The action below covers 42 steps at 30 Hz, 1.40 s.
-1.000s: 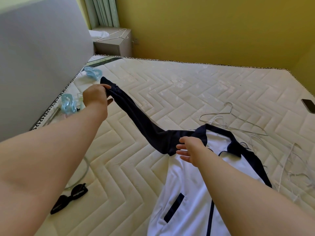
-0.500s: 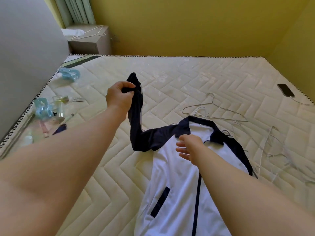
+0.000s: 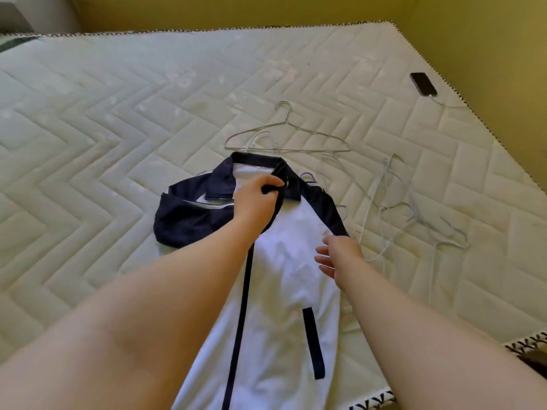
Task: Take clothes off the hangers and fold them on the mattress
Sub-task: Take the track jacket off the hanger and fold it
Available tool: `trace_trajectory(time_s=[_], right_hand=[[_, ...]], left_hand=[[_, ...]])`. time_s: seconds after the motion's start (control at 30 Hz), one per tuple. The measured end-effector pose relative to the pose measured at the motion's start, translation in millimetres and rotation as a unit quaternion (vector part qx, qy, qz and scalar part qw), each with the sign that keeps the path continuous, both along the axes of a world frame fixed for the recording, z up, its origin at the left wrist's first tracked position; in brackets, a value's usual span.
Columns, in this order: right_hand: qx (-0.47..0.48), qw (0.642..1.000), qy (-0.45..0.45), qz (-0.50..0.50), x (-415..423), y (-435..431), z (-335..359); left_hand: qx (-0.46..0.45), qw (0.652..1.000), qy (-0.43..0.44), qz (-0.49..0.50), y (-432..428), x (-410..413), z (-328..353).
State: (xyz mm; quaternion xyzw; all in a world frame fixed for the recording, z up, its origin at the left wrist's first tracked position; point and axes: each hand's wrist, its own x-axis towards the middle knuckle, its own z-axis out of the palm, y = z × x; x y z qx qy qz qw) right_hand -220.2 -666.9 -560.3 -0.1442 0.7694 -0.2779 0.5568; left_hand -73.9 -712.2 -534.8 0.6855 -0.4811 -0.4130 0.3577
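Observation:
A white jacket (image 3: 284, 279) with navy sleeves, collar and zip line lies face up on the quilted mattress (image 3: 118, 113). My left hand (image 3: 257, 199) grips the cuff end of the navy left sleeve (image 3: 183, 223), which is folded across toward the collar. My right hand (image 3: 337, 255) hovers with relaxed fingers at the jacket's right edge, beside the navy right shoulder band (image 3: 322, 205), holding nothing. Several bare wire hangers (image 3: 296, 137) lie just beyond the collar and to the right.
A dark phone (image 3: 422, 83) with a white cable lies near the mattress's far right edge. Tangled hangers (image 3: 414, 214) spread to the right of the jacket. The mattress's near edge (image 3: 521, 344) shows at lower right, and yellow walls stand behind.
My left hand has carried the navy sleeve from far out on the left over onto the jacket's chest by the collar. My right hand slid from the collar to the jacket's right edge.

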Motion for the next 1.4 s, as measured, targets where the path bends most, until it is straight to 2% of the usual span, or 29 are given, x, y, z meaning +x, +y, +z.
trace_trajectory(time_s=[0.23, 0.3, 0.37, 0.4, 0.43, 0.53, 0.6, 0.67, 0.73, 0.83, 0.9, 0.93, 1.0, 1.07, 1.13, 1.2, 1.3, 1.4], right_hand=[[0.058, 0.998, -0.015, -0.017, -75, -4, -62], [0.073, 0.997, -0.002, -0.016, -91, -2, -80], [0.089, 0.996, -0.002, -0.015, -101, 0, -94], [0.095, 0.995, -0.005, -0.013, -105, 2, -100], [0.101, 0.995, -0.011, -0.012, -109, 3, -106], [0.093, 0.995, -0.037, -0.017, -113, 3, -118], [0.080, 0.995, -0.056, -0.027, -113, 2, -127], [0.067, 0.995, -0.073, -0.025, -110, 1, -134], [0.056, 0.994, -0.090, -0.004, -109, 4, -140], [0.060, 0.995, -0.078, 0.011, -109, 9, -148], [0.072, 0.996, -0.058, 0.013, -110, 11, -149], [0.074, 0.996, -0.054, 0.009, -110, 11, -148], [0.079, 0.996, -0.038, 0.004, -109, 9, -147], [0.073, 0.997, -0.026, 0.012, -100, 6, -147], [0.048, 0.998, -0.019, 0.022, -88, 1, -149], [0.031, 0.999, -0.012, 0.030, -73, -5, -151], [0.028, 0.998, -0.014, 0.048, -52, -8, -153], [0.019, 0.990, 0.084, 0.116, -40, -4, -157]], left_hand=[[0.071, 0.995, -0.030, -0.059, -4, -85, -77], [0.148, 0.985, 0.016, -0.083, -3, -106, -96], [0.261, 0.956, 0.101, -0.092, 1, -125, -105], [0.299, 0.941, 0.123, -0.099, 4, -133, -108], [0.320, 0.934, 0.106, -0.118, 7, -141, -113], [0.310, 0.939, 0.000, -0.149, 11, -151, -137], [0.297, 0.935, -0.108, -0.162, 11, -154, -150], [0.282, 0.907, -0.242, -0.201, 11, -160, -158], [0.269, 0.877, -0.331, -0.219, 13, -170, -165], [0.230, 0.850, -0.425, -0.211, 20, -182, -176], [0.180, 0.849, -0.450, -0.210, 21, -179, -179], [0.161, 0.856, -0.443, -0.211, 20, -173, -178], [0.153, 0.895, -0.377, -0.184, 12, -153, -171], [0.197, 0.942, -0.250, -0.107, 3, -126, -163], [0.237, 0.965, -0.113, -0.026, -3, -102, -165], [0.254, 0.966, -0.013, 0.036, -1, -81, -168], [0.275, 0.955, 0.082, 0.076, 5, -60, -169], [0.274, 0.949, 0.136, 0.073, 11, -56, -169]])
